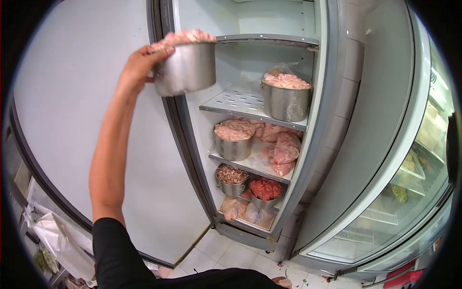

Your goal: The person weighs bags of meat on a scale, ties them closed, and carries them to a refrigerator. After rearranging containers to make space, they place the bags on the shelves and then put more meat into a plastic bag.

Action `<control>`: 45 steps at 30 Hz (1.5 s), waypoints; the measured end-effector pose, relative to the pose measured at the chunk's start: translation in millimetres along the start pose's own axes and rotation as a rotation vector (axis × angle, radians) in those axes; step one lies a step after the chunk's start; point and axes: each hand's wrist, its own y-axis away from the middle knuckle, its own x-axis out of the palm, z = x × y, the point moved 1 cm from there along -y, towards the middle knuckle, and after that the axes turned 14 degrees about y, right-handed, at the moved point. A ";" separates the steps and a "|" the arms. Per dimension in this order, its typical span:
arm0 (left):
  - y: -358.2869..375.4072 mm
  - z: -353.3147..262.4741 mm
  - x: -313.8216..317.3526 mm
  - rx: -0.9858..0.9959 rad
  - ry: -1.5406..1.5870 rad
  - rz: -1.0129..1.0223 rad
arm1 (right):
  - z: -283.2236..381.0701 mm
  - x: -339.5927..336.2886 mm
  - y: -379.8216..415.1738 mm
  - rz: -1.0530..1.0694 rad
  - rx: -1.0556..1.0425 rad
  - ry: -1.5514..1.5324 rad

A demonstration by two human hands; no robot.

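Raised at the upper left, my left hand (139, 67) is closed on the rim and side of a round steel pot (190, 67). Pale pink chopped meat (190, 36) is heaped above the pot's rim. The pot hangs in front of the open fridge's left edge. Another steel pot (286, 103) of pale meat stands at the right of the perforated shelf (231, 101). I cannot make out my right hand; a small skin-coloured patch at the bottom edge is too cut off to identify.
Lower shelves hold a pot of pale meat (234, 147), bagged meat (285, 149), a pot of brownish pieces (231, 180) and a pot of red meat (265, 190). The fridge door (86, 120) stands open at left. A glass-fronted cooler (385, 216) is at right.
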 end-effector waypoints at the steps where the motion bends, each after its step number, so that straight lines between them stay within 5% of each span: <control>1: -3.5 -15.6 -5.4 0.012 -0.048 -0.003 | 1.7 -0.8 3.2 -0.039 -0.011 -0.001; 9: -101.2 -70.9 5.0 0.256 -0.185 -0.097 | 6.3 -14.9 27.4 -0.386 -0.142 -0.072; 12: -86.2 -96.2 69.5 0.113 0.040 -0.151 | 10.3 -15.2 39.7 -0.523 -0.203 -0.124; 16: -156.2 -47.7 91.4 0.119 -0.095 0.089 | 14.0 -14.0 55.5 -0.707 -0.274 -0.205; 26: -245.4 29.0 134.3 0.290 -0.147 -0.048 | 8.7 -4.6 64.4 -1.145 -0.386 -0.355; 28: -238.7 37.0 138.0 0.316 -0.162 -0.085 | 4.2 3.0 57.5 -1.226 -0.408 -0.393; 30: -200.8 36.8 140.9 0.696 -0.220 -0.529 | 1.6 15.1 57.2 -1.310 -0.430 -0.424; 32: -108.5 35.0 161.3 0.546 -0.060 -0.345 | 0.2 26.1 53.7 -1.395 -0.458 -0.458; 34: -74.5 110.8 199.5 0.558 0.170 0.133 | -0.8 38.5 47.9 -1.483 -0.486 -0.502; 35: -26.8 111.4 216.6 0.215 0.004 0.230 | -0.8 45.5 45.1 -1.527 -0.499 -0.523; 36: -5.7 128.2 233.8 0.215 0.001 0.296 | -1.9 54.3 42.1 -1.568 -0.509 -0.541; 41: -2.2 141.3 271.5 0.143 0.048 0.397 | -12.3 102.9 32.2 -1.781 -0.554 -0.616; 43: -14.0 140.1 272.0 -0.055 0.137 0.477 | -18.7 129.2 26.2 -1.859 -0.569 -0.638; 45: -9.8 127.4 261.0 0.014 0.077 0.433 | -23.9 149.9 25.5 -1.947 -0.597 -0.669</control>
